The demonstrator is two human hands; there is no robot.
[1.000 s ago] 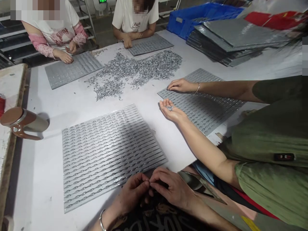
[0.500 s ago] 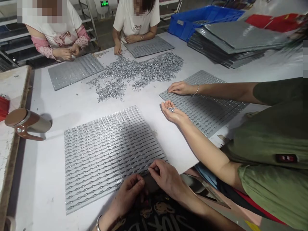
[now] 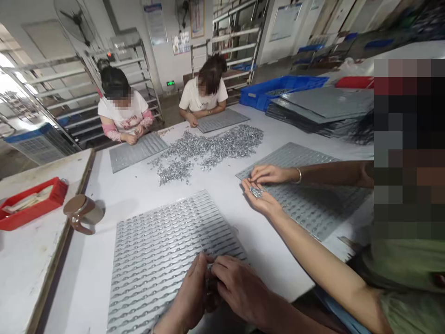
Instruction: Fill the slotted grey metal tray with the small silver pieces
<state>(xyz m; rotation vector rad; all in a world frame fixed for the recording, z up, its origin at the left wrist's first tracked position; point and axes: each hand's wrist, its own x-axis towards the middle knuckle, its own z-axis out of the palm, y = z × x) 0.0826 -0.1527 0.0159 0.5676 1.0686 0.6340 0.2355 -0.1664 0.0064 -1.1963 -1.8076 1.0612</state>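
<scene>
My left hand and my right hand meet over the near edge of a grey ridged board. The fingers of both are curled in and closed, and whatever lies in them is hidden. Rows of small oval bumps run along the lines of this board. Beyond it, a pile of small shiny metal pieces is heaped on the white table. At my right a co-worker's open palm holds several such pieces, while that person's other hand is just above it, over a second ridged board.
Two people sit across the table, each at a grey board. A brown-lidded mug stands at the left, near a red tray. At the back right are a stack of grey boards and a blue crate.
My view has tilted up, so the table sits lower in the picture. My hands have come together. The co-worker's upper hand has moved to the open palm.
</scene>
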